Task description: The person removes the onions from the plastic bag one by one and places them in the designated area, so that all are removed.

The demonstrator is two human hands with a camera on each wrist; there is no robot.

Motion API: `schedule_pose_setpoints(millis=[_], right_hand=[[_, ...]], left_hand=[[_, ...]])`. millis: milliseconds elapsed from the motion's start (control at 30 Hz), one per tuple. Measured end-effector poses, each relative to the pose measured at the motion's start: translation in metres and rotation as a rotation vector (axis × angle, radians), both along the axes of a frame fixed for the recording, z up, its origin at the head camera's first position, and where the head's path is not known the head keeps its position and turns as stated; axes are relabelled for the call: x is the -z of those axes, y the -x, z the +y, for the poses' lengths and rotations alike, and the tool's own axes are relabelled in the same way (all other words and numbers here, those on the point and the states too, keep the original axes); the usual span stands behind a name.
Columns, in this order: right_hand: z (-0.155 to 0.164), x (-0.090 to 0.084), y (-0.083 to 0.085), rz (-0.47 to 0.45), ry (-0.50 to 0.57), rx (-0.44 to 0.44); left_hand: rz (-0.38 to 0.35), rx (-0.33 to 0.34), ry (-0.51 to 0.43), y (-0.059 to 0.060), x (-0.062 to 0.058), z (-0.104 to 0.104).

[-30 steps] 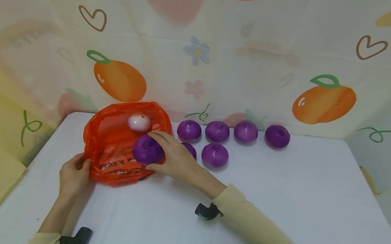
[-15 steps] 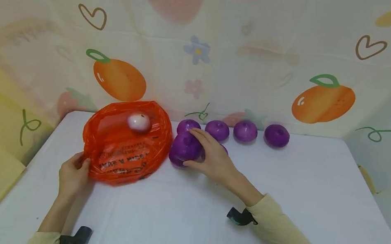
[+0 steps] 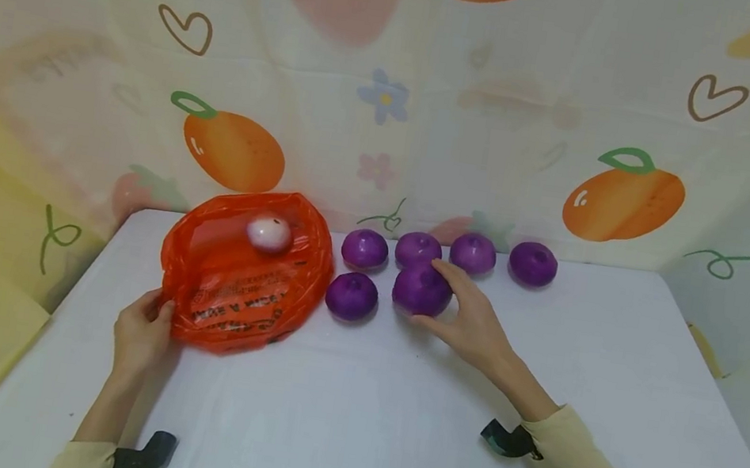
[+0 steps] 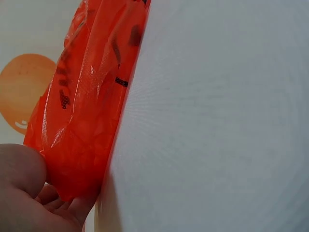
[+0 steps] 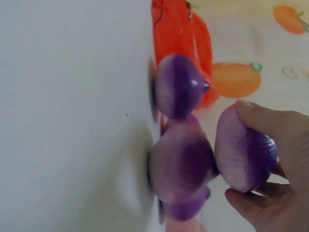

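My right hand (image 3: 479, 333) grips a purple onion (image 3: 422, 289) between thumb and fingers. In the right wrist view the held onion (image 5: 244, 152) is raised above the table, close over a standing onion (image 5: 178, 164), which it hides in the head view. Another purple onion (image 3: 352, 296) stands to its left in the front row. At the left, my left hand (image 3: 141, 333) pinches the near left edge of a red plastic bag (image 3: 239, 279), its mouth spread wide. Inside the bag lies a pale, whitish-pink onion (image 3: 269, 234). The left wrist view shows thumb and fingers on the bag's film (image 4: 87, 121).
Several purple onions form a back row, from one beside the bag (image 3: 365, 249) to a darker one (image 3: 532, 264) at the right. The white table (image 3: 318, 434) ends at a fruit-patterned cloth (image 3: 475, 136) behind. Black cameras are strapped to both wrists.
My right hand has carried the purple onion to the right, from over the bag's edge, past the front left onion, to above the second one. The left hand stays on the bag.
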State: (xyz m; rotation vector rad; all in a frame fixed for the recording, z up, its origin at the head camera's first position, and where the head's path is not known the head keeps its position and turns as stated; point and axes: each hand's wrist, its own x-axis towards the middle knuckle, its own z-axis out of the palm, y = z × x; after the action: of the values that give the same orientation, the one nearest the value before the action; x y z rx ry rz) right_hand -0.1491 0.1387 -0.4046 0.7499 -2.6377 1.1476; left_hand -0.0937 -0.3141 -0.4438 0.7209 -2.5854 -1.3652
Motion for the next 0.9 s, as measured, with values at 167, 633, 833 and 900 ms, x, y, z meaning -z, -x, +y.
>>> schedule_pose_setpoints(millis=[167,633,833,900], right_hand=[[0.015,-0.003,-0.003,0.021,0.017,0.029],[0.075,0.029,0.009,0.018,-0.047,0.135],[0.078,0.038,0.011,-0.044,-0.014,0.124],[0.077,0.038,0.012,-0.06,-0.013,0.114]], left_hand=[[-0.002,0.0,-0.001,-0.001,0.0,-0.002],[0.011,0.02,0.062,-0.001,-0.001,-0.003],[0.024,0.024,0.052,0.0,0.001,-0.001],[0.016,0.024,0.05,0.001,0.001,-0.001]])
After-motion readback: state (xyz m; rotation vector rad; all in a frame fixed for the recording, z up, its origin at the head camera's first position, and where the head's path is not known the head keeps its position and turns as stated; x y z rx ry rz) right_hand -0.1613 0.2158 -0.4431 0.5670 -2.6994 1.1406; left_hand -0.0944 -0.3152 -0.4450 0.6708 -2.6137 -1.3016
